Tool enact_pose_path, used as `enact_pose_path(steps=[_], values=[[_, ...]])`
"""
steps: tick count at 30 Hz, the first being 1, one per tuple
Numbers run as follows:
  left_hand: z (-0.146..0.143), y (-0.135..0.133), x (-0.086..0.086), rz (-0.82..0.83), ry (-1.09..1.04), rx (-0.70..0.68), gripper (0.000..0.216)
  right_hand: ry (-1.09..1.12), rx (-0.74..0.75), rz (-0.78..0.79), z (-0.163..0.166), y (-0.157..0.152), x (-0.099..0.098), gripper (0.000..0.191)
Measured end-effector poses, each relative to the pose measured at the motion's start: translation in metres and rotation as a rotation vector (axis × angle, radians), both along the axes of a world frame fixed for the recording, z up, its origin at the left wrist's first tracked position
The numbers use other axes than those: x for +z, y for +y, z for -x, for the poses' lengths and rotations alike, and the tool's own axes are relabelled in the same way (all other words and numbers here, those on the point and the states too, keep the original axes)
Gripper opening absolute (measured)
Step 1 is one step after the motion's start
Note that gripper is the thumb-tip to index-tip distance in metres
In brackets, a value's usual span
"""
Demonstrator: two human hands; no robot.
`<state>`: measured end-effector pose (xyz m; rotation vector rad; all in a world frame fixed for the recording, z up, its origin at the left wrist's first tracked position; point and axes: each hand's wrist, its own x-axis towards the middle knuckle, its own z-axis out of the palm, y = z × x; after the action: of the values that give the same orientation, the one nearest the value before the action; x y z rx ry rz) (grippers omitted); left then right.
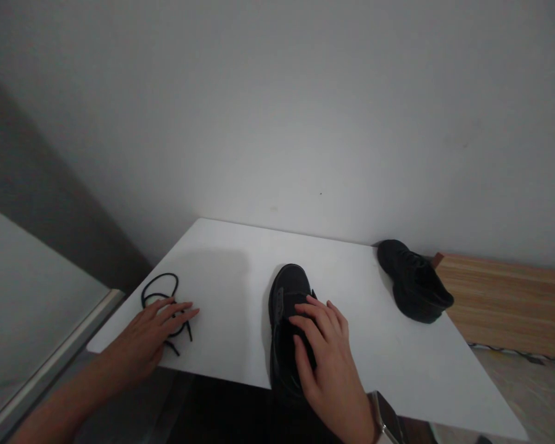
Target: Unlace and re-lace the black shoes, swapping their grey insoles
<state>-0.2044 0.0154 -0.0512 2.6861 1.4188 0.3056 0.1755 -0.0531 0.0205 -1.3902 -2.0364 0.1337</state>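
Note:
A black shoe (284, 296) lies on the white table (388, 357), toe pointing away from me. My right hand (326, 361) rests on top of it, fingers curled over the tongue area and holding it down. A loose black shoelace (160, 290) lies coiled near the table's left edge. My left hand (155, 330) lies flat over the lace's near end with its fingers stretched out. A second black shoe (414, 280) sits at the far right of the table, away from both hands.
A plain white wall stands right behind the table. A wooden surface (504, 296) adjoins the table on the right. To the left is a glass pane with a pale frame (50, 364). I wear a watch (386, 419) on my right wrist.

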Motion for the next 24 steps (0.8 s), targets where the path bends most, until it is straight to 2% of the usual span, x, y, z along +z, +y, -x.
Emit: enact_pose_path(steps=[6, 13, 16, 20, 22, 24], values=[[-0.025, 0.005, 0.011, 0.07, -0.039, 0.005, 0.022, -0.006, 0.005, -0.032, 0.0, -0.004, 0.005, 0.032], [-0.052, 0.007, 0.015, 0.0, 0.009, 0.023, 0.016, 0.082, 0.022, -0.113, -0.001, -0.012, 0.015, 0.035], [-0.077, -0.004, 0.038, -0.07, -0.167, 0.008, 0.015, 0.224, 0.058, -0.073, 0.005, -0.018, 0.021, 0.035], [-0.125, -0.031, 0.088, -0.096, -0.468, -0.059, 0.012, 0.49, 0.246, 0.175, 0.021, -0.022, 0.029, 0.032], [-0.145, -0.043, 0.108, -0.046, -0.572, -0.16, 0.014, 0.719, 0.309, 0.287, 0.03, -0.022, 0.031, 0.028], [-0.16, -0.051, 0.12, 0.012, -0.646, -0.248, 0.016, 1.019, 0.32, 0.39, 0.037, -0.022, 0.033, 0.016]])
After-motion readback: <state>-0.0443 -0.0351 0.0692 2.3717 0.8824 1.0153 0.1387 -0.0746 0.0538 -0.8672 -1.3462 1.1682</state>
